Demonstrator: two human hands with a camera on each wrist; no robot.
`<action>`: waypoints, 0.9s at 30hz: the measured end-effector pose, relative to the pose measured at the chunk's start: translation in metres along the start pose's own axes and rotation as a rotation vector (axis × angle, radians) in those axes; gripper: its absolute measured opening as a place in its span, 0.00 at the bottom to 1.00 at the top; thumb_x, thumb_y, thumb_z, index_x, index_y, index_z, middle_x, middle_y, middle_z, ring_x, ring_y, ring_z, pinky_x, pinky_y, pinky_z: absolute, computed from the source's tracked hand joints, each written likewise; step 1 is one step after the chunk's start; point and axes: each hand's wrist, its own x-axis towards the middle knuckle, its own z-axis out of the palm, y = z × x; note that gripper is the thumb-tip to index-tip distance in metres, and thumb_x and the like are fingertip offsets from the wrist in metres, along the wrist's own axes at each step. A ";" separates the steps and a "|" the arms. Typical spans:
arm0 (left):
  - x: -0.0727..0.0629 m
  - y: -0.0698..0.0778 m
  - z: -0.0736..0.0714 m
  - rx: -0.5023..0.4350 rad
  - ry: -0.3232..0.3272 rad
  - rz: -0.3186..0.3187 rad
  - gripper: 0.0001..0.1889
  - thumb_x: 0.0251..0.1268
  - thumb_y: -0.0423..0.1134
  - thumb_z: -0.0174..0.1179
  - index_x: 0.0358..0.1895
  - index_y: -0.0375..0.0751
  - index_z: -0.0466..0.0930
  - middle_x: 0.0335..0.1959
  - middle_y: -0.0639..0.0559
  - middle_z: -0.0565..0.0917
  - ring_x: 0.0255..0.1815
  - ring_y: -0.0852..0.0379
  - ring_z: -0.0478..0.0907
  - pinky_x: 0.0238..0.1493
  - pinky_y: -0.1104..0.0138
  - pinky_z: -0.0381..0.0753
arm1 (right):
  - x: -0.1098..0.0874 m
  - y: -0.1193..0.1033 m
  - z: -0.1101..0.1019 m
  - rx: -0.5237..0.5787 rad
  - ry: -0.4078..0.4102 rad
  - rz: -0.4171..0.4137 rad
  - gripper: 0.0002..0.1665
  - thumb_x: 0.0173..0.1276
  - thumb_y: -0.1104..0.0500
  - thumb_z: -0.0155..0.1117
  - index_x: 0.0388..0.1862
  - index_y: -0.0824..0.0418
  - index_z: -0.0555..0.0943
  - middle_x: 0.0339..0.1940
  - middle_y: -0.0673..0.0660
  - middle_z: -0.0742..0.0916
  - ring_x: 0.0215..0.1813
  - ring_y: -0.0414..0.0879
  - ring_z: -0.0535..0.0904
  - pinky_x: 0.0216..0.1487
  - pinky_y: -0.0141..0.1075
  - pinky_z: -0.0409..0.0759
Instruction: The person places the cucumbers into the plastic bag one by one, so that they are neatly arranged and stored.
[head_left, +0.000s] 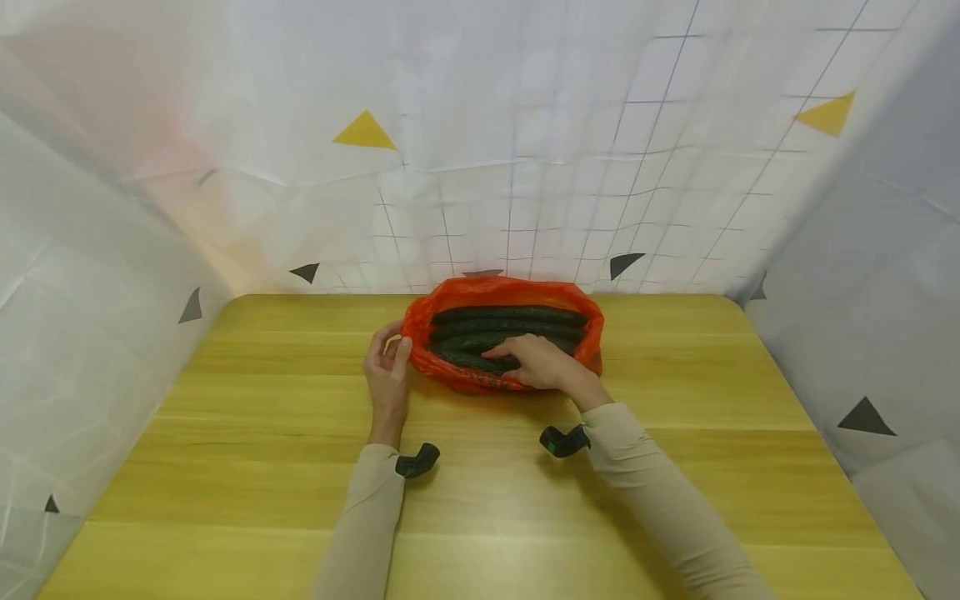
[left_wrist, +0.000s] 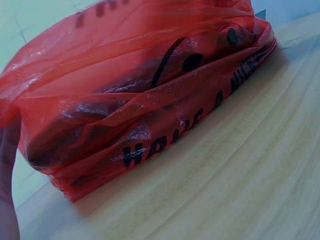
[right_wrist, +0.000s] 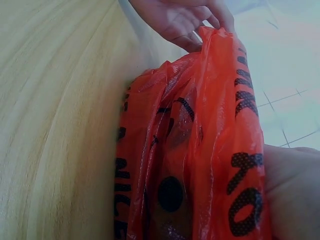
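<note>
An orange-red plastic bag [head_left: 491,289], its mouth spread wide, lies on the table with several dark green cucumbers [head_left: 510,314] side by side in it. At the bag's left end my left hand [head_left: 387,358] grips the rim, thumb in front; the right wrist view also has this hand [right_wrist: 185,22] at the bag's edge. My right hand [head_left: 536,361] reaches over the near rim into the bag, with thumb and fingers about the nearest cucumber [head_left: 459,358]. Bag plastic hides its fingertips in the right wrist view. Black printed letters mark the bag's near side [left_wrist: 165,135].
The wooden table [head_left: 262,467] stretches on both sides of the bag and in front of it. White sheeting with yellow and black triangles [head_left: 365,132] hangs behind and at the sides. A black device [head_left: 562,442] is worn at each wrist.
</note>
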 end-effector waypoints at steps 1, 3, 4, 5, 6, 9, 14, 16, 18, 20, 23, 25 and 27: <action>0.000 0.002 0.001 0.001 -0.003 0.003 0.18 0.64 0.28 0.56 0.56 0.25 0.71 0.53 0.38 0.77 0.41 0.56 0.78 0.47 0.73 0.79 | 0.000 0.000 0.000 -0.001 0.000 -0.003 0.26 0.63 0.62 0.64 0.61 0.52 0.77 0.57 0.54 0.82 0.61 0.52 0.76 0.62 0.48 0.72; -0.001 0.006 0.002 -0.001 -0.006 0.007 0.18 0.64 0.27 0.56 0.56 0.23 0.71 0.52 0.37 0.77 0.41 0.56 0.78 0.46 0.73 0.79 | 0.000 0.000 0.000 -0.002 -0.001 -0.005 0.26 0.63 0.63 0.64 0.61 0.52 0.77 0.58 0.54 0.82 0.61 0.52 0.76 0.62 0.48 0.72; -0.001 0.008 0.003 -0.001 -0.007 0.008 0.18 0.64 0.26 0.55 0.56 0.23 0.71 0.52 0.37 0.77 0.41 0.56 0.78 0.46 0.73 0.79 | -0.001 0.000 0.000 0.000 -0.003 -0.006 0.26 0.63 0.63 0.63 0.61 0.52 0.77 0.58 0.54 0.82 0.61 0.52 0.76 0.62 0.48 0.72; -0.001 0.010 0.004 0.000 -0.007 0.009 0.18 0.64 0.26 0.55 0.56 0.22 0.71 0.52 0.37 0.77 0.41 0.56 0.78 0.46 0.74 0.79 | -0.001 0.000 0.000 0.001 -0.005 -0.005 0.26 0.63 0.63 0.63 0.61 0.51 0.77 0.58 0.54 0.82 0.61 0.52 0.76 0.62 0.48 0.72; -0.002 0.011 0.005 0.001 -0.007 0.011 0.18 0.64 0.26 0.55 0.55 0.22 0.71 0.52 0.37 0.77 0.41 0.56 0.78 0.46 0.74 0.79 | -0.001 0.000 0.000 0.003 -0.005 -0.006 0.26 0.63 0.63 0.63 0.61 0.51 0.77 0.58 0.55 0.82 0.61 0.52 0.76 0.62 0.48 0.72; -0.002 0.013 0.006 0.001 -0.004 0.013 0.17 0.64 0.26 0.55 0.55 0.22 0.71 0.52 0.36 0.77 0.41 0.56 0.78 0.46 0.74 0.79 | -0.001 0.000 -0.001 0.004 -0.012 -0.006 0.26 0.63 0.63 0.63 0.62 0.51 0.77 0.57 0.55 0.82 0.60 0.53 0.76 0.62 0.49 0.72; -0.003 0.014 0.006 -0.004 -0.002 0.018 0.17 0.64 0.26 0.55 0.55 0.22 0.71 0.52 0.36 0.77 0.41 0.55 0.78 0.47 0.73 0.79 | 0.000 0.000 -0.002 -0.010 -0.032 -0.014 0.26 0.64 0.64 0.61 0.62 0.52 0.76 0.57 0.56 0.82 0.59 0.53 0.76 0.62 0.49 0.72; -0.003 0.014 0.006 0.000 -0.003 0.018 0.18 0.64 0.26 0.55 0.56 0.22 0.70 0.52 0.36 0.77 0.41 0.55 0.78 0.47 0.74 0.79 | 0.000 -0.001 -0.002 -0.011 -0.045 -0.016 0.27 0.64 0.64 0.61 0.62 0.52 0.76 0.56 0.56 0.82 0.59 0.53 0.76 0.62 0.48 0.72; -0.003 0.012 0.005 0.003 -0.005 0.019 0.18 0.64 0.26 0.55 0.56 0.22 0.70 0.52 0.37 0.77 0.41 0.55 0.78 0.48 0.74 0.79 | 0.000 -0.001 -0.003 -0.010 -0.055 -0.016 0.27 0.63 0.65 0.60 0.63 0.53 0.76 0.56 0.56 0.82 0.59 0.53 0.76 0.62 0.48 0.72; -0.002 0.010 0.004 0.000 -0.007 0.017 0.18 0.64 0.26 0.55 0.56 0.22 0.70 0.52 0.37 0.77 0.41 0.55 0.78 0.48 0.74 0.79 | 0.000 -0.001 -0.003 -0.005 -0.063 -0.015 0.28 0.63 0.66 0.59 0.63 0.53 0.76 0.56 0.56 0.82 0.59 0.53 0.76 0.62 0.48 0.72; -0.001 0.003 0.001 -0.007 -0.003 0.008 0.18 0.64 0.27 0.55 0.56 0.24 0.71 0.52 0.39 0.78 0.41 0.56 0.78 0.48 0.74 0.79 | 0.000 -0.001 -0.004 0.002 -0.073 -0.013 0.28 0.63 0.67 0.59 0.63 0.53 0.75 0.56 0.56 0.82 0.60 0.53 0.76 0.63 0.48 0.72; -0.001 -0.001 0.000 -0.007 0.003 0.000 0.17 0.64 0.28 0.56 0.56 0.26 0.72 0.52 0.40 0.78 0.42 0.56 0.78 0.48 0.73 0.79 | 0.000 -0.001 -0.005 0.004 -0.083 -0.010 0.28 0.63 0.67 0.58 0.63 0.53 0.75 0.56 0.56 0.82 0.60 0.53 0.76 0.63 0.48 0.72; 0.000 -0.004 -0.001 0.000 0.009 -0.006 0.18 0.65 0.30 0.57 0.56 0.28 0.73 0.53 0.42 0.78 0.42 0.56 0.78 0.48 0.73 0.79 | 0.001 0.000 -0.005 0.003 -0.093 -0.011 0.29 0.63 0.67 0.58 0.64 0.53 0.74 0.56 0.56 0.82 0.60 0.53 0.76 0.63 0.48 0.71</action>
